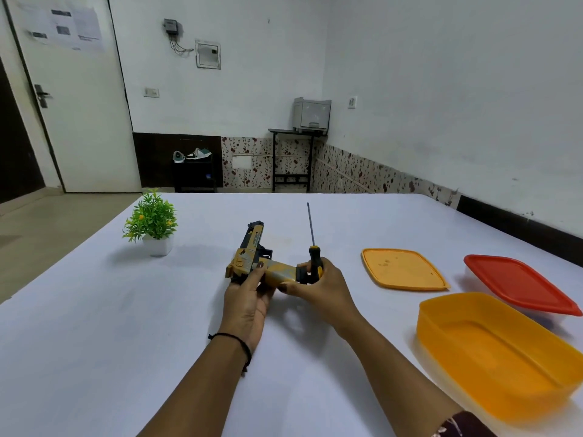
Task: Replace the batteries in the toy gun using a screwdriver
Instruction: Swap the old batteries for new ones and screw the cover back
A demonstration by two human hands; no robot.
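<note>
A yellow and black toy gun (252, 258) is held just above the white table (94, 326), its barrel pointing away and its grip lying to the right. My left hand (247, 298) grips the gun's body from below. My right hand (318, 287) wraps the screwdriver (314, 247) by its black and yellow handle, shaft pointing up and away, while its fingers also touch the black base of the gun's grip. No batteries are visible.
An open orange container (492, 351) stands at the near right, its orange lid (402, 269) lying flat behind it. A box with a red lid (517, 283) sits at the far right. A small potted plant (153, 223) stands at the left.
</note>
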